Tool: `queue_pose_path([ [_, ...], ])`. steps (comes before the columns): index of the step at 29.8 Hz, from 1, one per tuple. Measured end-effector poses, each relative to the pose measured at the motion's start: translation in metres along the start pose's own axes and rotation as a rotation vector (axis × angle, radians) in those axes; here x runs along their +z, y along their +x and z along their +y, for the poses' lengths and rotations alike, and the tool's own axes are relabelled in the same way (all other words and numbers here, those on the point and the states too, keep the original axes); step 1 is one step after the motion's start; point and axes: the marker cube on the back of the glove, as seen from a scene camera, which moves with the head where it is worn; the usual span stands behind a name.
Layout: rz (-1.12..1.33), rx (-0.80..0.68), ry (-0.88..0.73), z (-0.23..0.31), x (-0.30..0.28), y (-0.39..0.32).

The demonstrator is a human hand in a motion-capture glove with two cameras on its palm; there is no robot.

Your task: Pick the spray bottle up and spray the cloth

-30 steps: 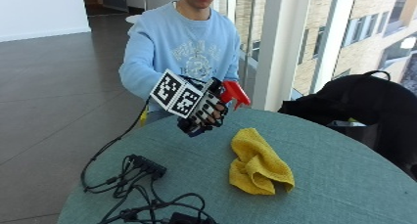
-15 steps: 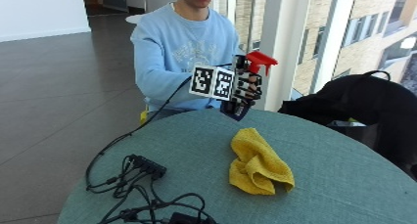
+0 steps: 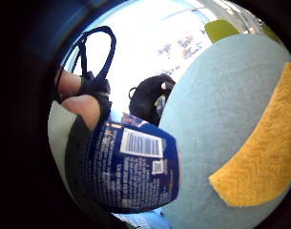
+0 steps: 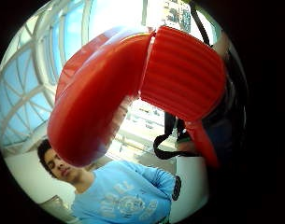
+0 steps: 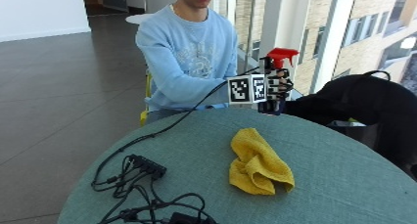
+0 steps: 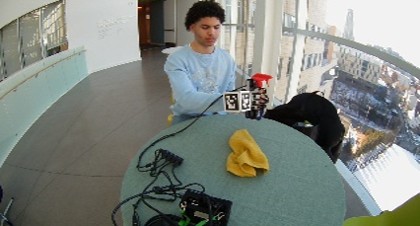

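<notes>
Landmark: crumpled yellow terry cloth [image 5: 259,161], lying bunched on the round table with the grey-green felt-like top [image 5: 338,185]; all places below are given from it.

Item 1: spray bottle with dark blue printed body and red ribbed trigger head [image 5: 279,57]. Held upright in the air beyond the cloth, over the table edge nearest the seated person, well apart from the cloth and clear of the tabletop.

Item 2: right hand in black glove [image 5: 276,89]. Fingers wrapped round the bottle's neck and upper body, just under the red head; whether a finger sits on the trigger cannot be told.

Key relation: the bottle's long axis stands near vertical, and the cloth lies below and forward of the palm, toward the middle of the table. The little-finger palm view shows the blue bottle base beside the cloth's edge on the table. The red nozzle seems to point sideways, toward the black bag, rather than down at the cloth.

Judgement, stage: pick-up appears done; spraying not yet begun.

Judgement, next need: tip or turn the nozzle onto the cloth and bring it nearer before squeezing.

Other stock: black backpack [image 5: 365,101] beyond the cloth, past the held bottle; black cables and power strip [image 5: 147,166] on the table, on the side of the cloth away from the bag.
</notes>
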Motion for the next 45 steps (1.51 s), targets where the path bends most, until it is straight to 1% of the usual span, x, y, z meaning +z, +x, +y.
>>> queue_pose_path([
  [3,-0.021,-0.030,-0.002,-0.004,0.025,0.009],
  [8,-0.008,-0.078,-0.051,-0.007,0.055,0.021],
  [13,-0.014,-0.065,-0.078,-0.005,0.075,0.034],
  [25,0.011,-0.046,-0.096,0.000,0.075,0.043],
  [30,0.054,-0.038,-0.090,0.009,0.054,0.036],
  [36,0.177,-0.044,-0.058,0.030,0.004,0.024],
  [45,0.399,-0.030,-0.026,0.121,-0.082,0.012],
])
